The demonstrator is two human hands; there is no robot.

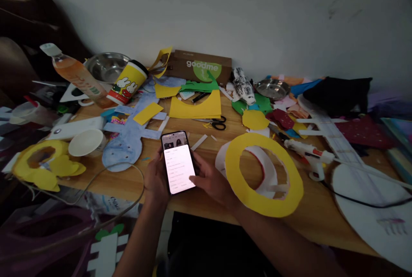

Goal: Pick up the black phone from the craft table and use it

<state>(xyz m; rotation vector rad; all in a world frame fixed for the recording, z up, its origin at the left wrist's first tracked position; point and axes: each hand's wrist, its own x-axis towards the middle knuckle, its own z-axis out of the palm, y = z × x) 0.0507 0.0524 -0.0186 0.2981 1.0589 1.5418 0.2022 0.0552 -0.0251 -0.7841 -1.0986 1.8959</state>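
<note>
A smartphone (178,164) with a lit screen is held over the near edge of the wooden table (206,140). My left hand (155,179) wraps around its left side. My right hand (211,181) supports the right side, with the thumb resting on the lower part of the screen. Just right of my right hand lies a large yellow paper ring (236,182) over a white paper piece with a red edge.
Craft scraps cover the table: yellow sheets (196,106), black scissors (218,122), a white glue gun (309,152) with a black cord, a blue felt shape (127,140), a white paper cup (86,142), a yellow cartoon cup (127,82), a drink bottle (75,73), metal bowls and a brown box (201,67).
</note>
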